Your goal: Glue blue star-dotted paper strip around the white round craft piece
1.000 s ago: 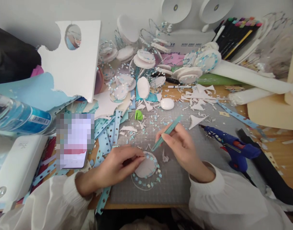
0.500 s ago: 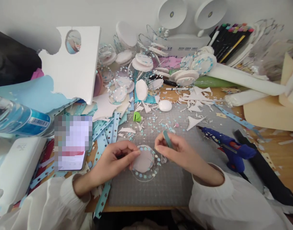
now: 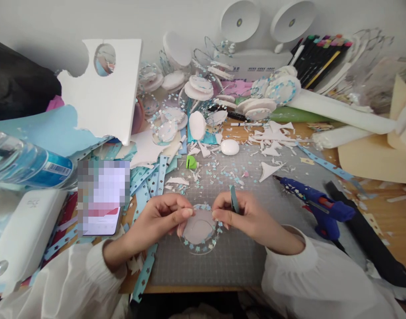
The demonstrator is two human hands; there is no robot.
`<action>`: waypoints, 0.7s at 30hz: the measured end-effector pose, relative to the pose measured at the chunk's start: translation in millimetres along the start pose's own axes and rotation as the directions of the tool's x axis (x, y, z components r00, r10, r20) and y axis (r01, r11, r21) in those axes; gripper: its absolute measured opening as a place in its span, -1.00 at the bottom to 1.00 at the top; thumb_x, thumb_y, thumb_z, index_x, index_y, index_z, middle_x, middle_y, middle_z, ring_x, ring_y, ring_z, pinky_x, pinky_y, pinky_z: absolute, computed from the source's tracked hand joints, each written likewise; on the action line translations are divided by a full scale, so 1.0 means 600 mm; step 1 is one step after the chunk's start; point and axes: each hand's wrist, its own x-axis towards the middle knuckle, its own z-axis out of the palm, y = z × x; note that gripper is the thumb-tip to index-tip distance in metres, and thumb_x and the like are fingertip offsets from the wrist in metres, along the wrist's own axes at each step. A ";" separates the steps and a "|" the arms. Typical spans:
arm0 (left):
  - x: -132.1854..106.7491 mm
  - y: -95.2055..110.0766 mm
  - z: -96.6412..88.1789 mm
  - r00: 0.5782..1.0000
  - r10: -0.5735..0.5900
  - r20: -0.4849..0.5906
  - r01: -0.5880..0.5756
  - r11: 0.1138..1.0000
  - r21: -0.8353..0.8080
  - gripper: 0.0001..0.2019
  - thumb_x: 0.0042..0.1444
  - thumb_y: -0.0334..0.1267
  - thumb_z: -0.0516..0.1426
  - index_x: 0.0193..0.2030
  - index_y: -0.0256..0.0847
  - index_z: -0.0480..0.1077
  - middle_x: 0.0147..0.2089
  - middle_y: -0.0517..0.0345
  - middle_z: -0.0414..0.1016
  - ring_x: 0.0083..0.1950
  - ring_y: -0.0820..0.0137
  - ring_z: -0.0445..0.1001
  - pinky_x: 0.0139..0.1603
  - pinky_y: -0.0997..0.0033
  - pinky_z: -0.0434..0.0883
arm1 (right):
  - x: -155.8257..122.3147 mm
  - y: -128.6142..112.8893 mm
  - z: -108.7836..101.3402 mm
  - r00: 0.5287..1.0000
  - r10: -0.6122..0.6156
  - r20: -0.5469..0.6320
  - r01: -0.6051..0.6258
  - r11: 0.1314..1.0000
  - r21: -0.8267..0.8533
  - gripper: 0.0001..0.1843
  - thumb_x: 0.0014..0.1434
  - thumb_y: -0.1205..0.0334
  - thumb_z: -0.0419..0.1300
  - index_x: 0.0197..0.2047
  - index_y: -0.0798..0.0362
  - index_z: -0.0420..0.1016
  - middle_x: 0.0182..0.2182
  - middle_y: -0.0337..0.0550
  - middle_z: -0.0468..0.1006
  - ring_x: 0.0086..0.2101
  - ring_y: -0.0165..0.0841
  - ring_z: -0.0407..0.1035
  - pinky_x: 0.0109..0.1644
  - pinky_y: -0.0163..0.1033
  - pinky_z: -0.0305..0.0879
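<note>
A round white disc point(image 3: 197, 227) with a clear ring carrying small blue and white stars point(image 3: 198, 248) is held over the grey cutting mat point(image 3: 236, 266). My left hand point(image 3: 166, 218) pinches the upper left edge of this ring between thumb and fingers. At the upper right edge, my right hand point(image 3: 241, 212) has its thumb and fingertips closed on the ring. A slim teal tool point(image 3: 234, 199) is tucked among the right fingers, its lower end hidden by the hand. Loose stars point(image 3: 223, 170) and white scraps lie just beyond.
A blue glue gun point(image 3: 316, 204) lies on the right. To the left are a phone point(image 3: 103, 212), a white power bank point(image 3: 26, 230) and a water bottle point(image 3: 33, 164). Several white discs with star rings point(image 3: 199, 88) crowd the back, near a white board with cutouts point(image 3: 113, 102).
My right hand has moved left and met the ring's edge, where there was a small gap. The ring and disc have tilted slightly. My left hand keeps its pinch.
</note>
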 end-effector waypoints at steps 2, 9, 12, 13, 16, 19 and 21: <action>0.001 -0.001 0.001 1.000 0.009 0.003 -0.009 1.000 -0.012 -0.68 0.16 -0.01 0.19 -0.35 -0.28 0.40 -0.65 0.31 0.30 -0.64 0.60 0.13 -0.63 0.61 0.07 | 0.000 0.004 0.003 1.000 -0.001 0.002 0.001 0.999 0.054 -0.66 0.13 -0.01 0.27 -0.48 0.07 0.40 -0.65 -0.33 0.32 -0.59 -0.50 0.17 -0.52 -0.34 0.06; -0.004 0.006 -0.009 0.958 0.241 -0.158 -0.196 0.947 0.256 -0.75 0.21 -0.08 0.16 -0.27 -0.26 0.47 -0.49 0.19 0.42 -0.49 0.50 0.32 -0.47 0.52 0.29 | 0.000 0.020 0.000 1.000 -0.004 -0.027 0.008 0.987 0.163 -0.74 0.18 0.09 0.23 -0.43 0.09 0.43 -0.61 -0.33 0.31 -0.59 -0.54 0.12 -0.56 -0.36 -0.06; -0.006 0.002 -0.024 0.869 0.475 -0.134 -0.402 0.838 0.368 -0.64 0.14 0.02 0.21 -0.04 -0.17 0.47 -0.14 0.00 0.47 -0.14 0.32 0.42 -0.14 0.37 0.40 | -0.003 0.018 -0.004 0.999 -0.001 -0.054 0.011 0.984 0.180 -0.75 0.18 0.10 0.24 -0.42 0.09 0.43 -0.63 -0.36 0.28 -0.60 -0.54 0.10 -0.56 -0.35 -0.06; -0.006 0.000 -0.027 0.854 0.514 -0.076 -0.449 0.804 0.389 -0.50 0.07 0.10 0.23 0.07 -0.15 0.43 -0.01 -0.05 0.42 0.00 0.23 0.38 0.00 0.28 0.39 | -0.003 0.017 -0.005 0.998 -0.003 -0.058 0.014 0.984 0.176 -0.75 0.19 0.10 0.24 -0.42 0.09 0.43 -0.63 -0.36 0.28 -0.60 -0.54 0.09 -0.56 -0.35 -0.06; -0.008 -0.005 -0.029 0.859 0.498 0.116 -0.495 0.754 0.431 -0.11 -0.16 0.24 0.30 0.29 -0.09 0.23 0.24 -0.14 0.20 0.28 0.03 0.17 0.30 0.01 0.17 | -0.004 0.013 -0.004 0.999 -0.012 -0.050 0.019 0.991 0.134 -0.75 0.19 0.11 0.23 -0.43 0.08 0.43 -0.62 -0.35 0.29 -0.59 -0.54 0.11 -0.56 -0.35 -0.05; -0.008 -0.011 -0.020 0.870 0.436 0.231 -0.493 0.736 0.464 -0.01 -0.25 0.18 0.37 0.34 -0.01 0.14 0.32 -0.13 0.13 0.35 -0.02 0.08 0.37 -0.12 0.06 | -0.004 0.008 0.001 1.000 -0.012 -0.029 0.015 0.995 0.097 -0.73 0.18 0.08 0.24 -0.44 0.08 0.44 -0.61 -0.33 0.32 -0.59 -0.53 0.13 -0.55 -0.34 -0.02; -0.005 -0.015 -0.014 0.859 0.438 0.266 -0.513 0.724 0.462 0.02 -0.29 0.11 0.41 0.34 0.04 0.12 0.31 -0.11 0.17 0.34 -0.02 0.12 0.35 -0.13 0.10 | -0.003 0.005 0.007 1.000 -0.003 -0.013 0.005 0.996 0.089 -0.71 0.16 0.04 0.24 -0.44 0.09 0.44 -0.62 -0.33 0.32 -0.59 -0.53 0.14 -0.53 -0.34 0.00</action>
